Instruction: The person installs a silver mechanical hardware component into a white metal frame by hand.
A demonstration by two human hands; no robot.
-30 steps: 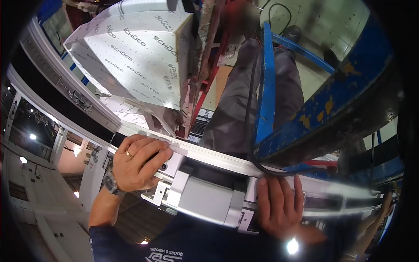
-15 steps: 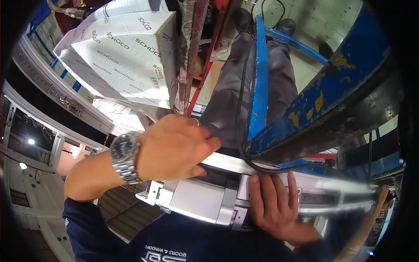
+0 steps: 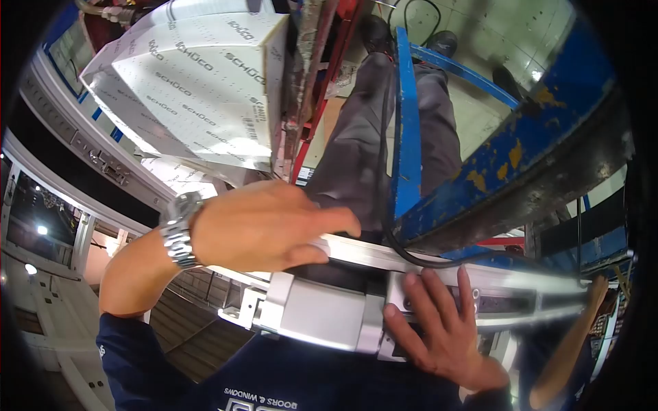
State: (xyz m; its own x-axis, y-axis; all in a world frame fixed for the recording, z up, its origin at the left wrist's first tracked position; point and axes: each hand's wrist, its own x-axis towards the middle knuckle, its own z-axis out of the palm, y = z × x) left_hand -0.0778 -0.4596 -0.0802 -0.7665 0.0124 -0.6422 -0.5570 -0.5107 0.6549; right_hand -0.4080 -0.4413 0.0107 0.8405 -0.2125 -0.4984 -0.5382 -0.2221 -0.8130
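Near the wearer's chest, a silver block (image 3: 321, 316) sits along a white frame (image 3: 370, 256), the right hand (image 3: 444, 334) resting spread beside it, the left (image 3: 248, 229) half-curled above, its grip hidden, and a box (image 3: 188, 85) beyond.

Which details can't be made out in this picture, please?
All in the head view:
- Whatever the left hand may hold: hidden by its own back and bent fingers.
- The palm of the right hand: turned away, behind its back.
- Part of the lettering on the shirt: cut off by the bottom edge.
- Fine print on the white box: too small.
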